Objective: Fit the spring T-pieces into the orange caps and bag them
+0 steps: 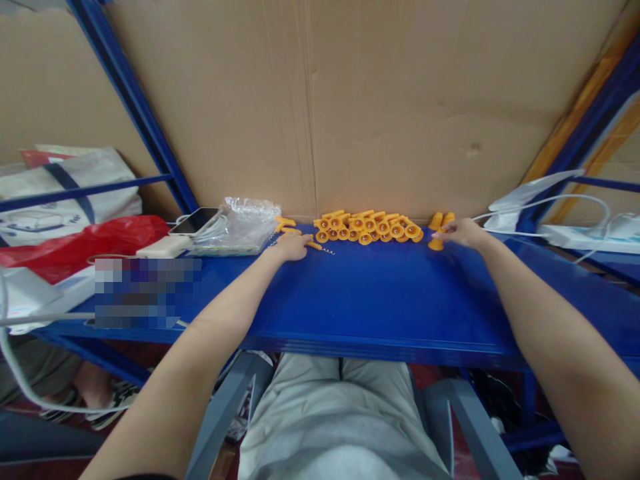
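Note:
My left hand (pixel 293 247) is closed on an orange corkscrew piece (pixel 315 245), whose thin metal spiral sticks out to the right. Behind that hand lie more orange corkscrew pieces (pixel 286 222), partly hidden by it. Farther right, the fingers of my right hand (pixel 463 233) pinch an orange bell-shaped sleeve (pixel 436 245) standing on the blue table (pixel 370 293). Two similar orange sleeves (pixel 437 221) stand just behind it. Between my hands, a stacked row of orange corkscrews (pixel 367 227) lies against the cardboard, round open ends facing me.
A cardboard sheet (pixel 390 100) backs the table. To the left are a clear plastic bag (pixel 245 223), a phone (pixel 197 221), a white box (pixel 164 247) and a red bag (pixel 100 243). White cables and a power strip (pixel 590 237) sit at right, beside a blue frame post (pixel 575 147).

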A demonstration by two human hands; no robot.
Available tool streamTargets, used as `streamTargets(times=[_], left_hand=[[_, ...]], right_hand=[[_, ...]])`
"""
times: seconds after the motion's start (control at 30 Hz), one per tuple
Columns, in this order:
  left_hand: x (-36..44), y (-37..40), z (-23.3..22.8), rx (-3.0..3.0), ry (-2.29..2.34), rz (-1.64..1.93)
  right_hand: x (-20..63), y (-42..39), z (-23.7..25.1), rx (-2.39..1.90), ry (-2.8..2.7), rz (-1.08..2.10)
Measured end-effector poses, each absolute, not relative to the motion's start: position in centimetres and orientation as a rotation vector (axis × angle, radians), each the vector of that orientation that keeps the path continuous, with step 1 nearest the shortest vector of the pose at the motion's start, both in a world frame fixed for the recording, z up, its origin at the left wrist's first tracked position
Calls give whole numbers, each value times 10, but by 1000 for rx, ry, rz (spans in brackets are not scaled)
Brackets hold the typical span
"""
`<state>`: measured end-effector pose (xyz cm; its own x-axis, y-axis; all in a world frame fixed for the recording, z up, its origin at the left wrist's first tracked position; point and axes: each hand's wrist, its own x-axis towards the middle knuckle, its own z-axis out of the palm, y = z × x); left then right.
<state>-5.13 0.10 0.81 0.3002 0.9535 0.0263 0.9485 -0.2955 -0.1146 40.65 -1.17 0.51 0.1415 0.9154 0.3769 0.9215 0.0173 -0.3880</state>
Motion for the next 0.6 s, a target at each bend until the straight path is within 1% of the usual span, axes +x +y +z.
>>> streamTargets(times=[0.13,0.6], left_hand=[[-53,1,12,-2532,-1692,77],[-44,-14,22,-2638,-1729,-23]], right_hand=[[401,-17,11,-1993,-1714,142],[394,-23,21,-2008,-1880,191]])
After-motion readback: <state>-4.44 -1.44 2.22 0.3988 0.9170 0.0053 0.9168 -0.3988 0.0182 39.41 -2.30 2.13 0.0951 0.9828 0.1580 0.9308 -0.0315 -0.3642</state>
